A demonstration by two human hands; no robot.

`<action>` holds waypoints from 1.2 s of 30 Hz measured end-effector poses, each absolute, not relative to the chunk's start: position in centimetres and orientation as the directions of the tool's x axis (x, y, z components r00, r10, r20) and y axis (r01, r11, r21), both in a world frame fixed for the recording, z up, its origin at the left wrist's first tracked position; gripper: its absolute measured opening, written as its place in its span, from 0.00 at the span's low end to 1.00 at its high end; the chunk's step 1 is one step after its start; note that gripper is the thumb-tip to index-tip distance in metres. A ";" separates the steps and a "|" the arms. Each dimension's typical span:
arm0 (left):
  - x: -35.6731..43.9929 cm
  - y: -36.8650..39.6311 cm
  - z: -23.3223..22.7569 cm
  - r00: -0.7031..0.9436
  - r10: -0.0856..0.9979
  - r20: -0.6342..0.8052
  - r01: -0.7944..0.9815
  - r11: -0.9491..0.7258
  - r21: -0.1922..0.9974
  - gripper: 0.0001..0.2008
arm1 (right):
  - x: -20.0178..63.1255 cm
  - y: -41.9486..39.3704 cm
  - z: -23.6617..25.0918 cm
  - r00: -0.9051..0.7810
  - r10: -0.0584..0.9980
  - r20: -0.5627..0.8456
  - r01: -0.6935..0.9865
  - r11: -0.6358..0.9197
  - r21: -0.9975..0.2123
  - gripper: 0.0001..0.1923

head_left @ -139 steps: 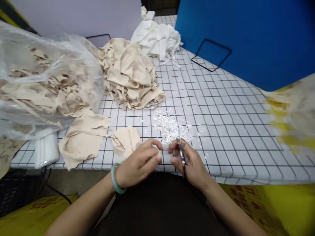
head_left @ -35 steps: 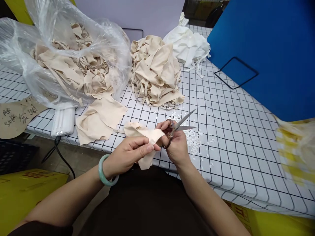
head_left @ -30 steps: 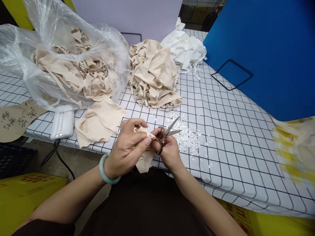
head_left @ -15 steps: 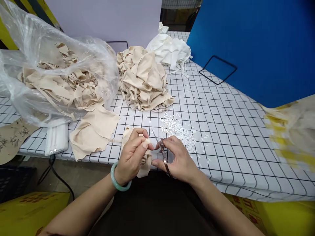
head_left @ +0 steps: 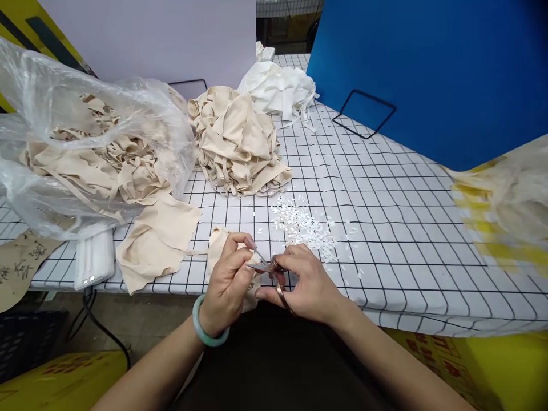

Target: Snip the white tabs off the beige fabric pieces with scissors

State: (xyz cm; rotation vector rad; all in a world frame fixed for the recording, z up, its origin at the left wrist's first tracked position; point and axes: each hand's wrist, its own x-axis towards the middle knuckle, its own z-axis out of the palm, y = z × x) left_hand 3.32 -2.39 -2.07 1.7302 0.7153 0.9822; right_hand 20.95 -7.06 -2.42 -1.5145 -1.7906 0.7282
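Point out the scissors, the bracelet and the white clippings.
scissors (head_left: 269,267), head view, pivot by the blades.
bracelet (head_left: 204,333), head view, band at left wrist.
white clippings (head_left: 302,226), head view, middle of the scatter.

Grid-checked table (head_left: 385,188) — pale wall (head_left: 149,40), blue panel (head_left: 428,68) behind

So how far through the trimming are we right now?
Done: a stack of beige pieces and white snippets on the table. In hand: left hand pinches a beige piece, right hand works scissors. Left: a full plastic bag.
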 end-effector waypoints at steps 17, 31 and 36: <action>3.6 -2.6 -2.2 0.518 0.802 0.296 -0.040 -0.324 0.945 0.14 | 21.0 -7.3 -3.3 -0.067 0.977 0.203 0.616 0.200 -0.762 0.29; 7.2 -2.5 -3.0 0.671 0.710 0.213 -0.006 -0.282 0.959 0.14 | 23.6 -10.1 -5.8 0.161 0.962 0.219 0.767 0.018 -0.641 0.30; 6.6 -1.7 -2.5 0.691 0.699 0.184 0.090 -0.335 0.938 0.15 | 25.3 -10.2 -5.8 0.252 0.968 0.015 0.693 -0.169 -0.701 0.24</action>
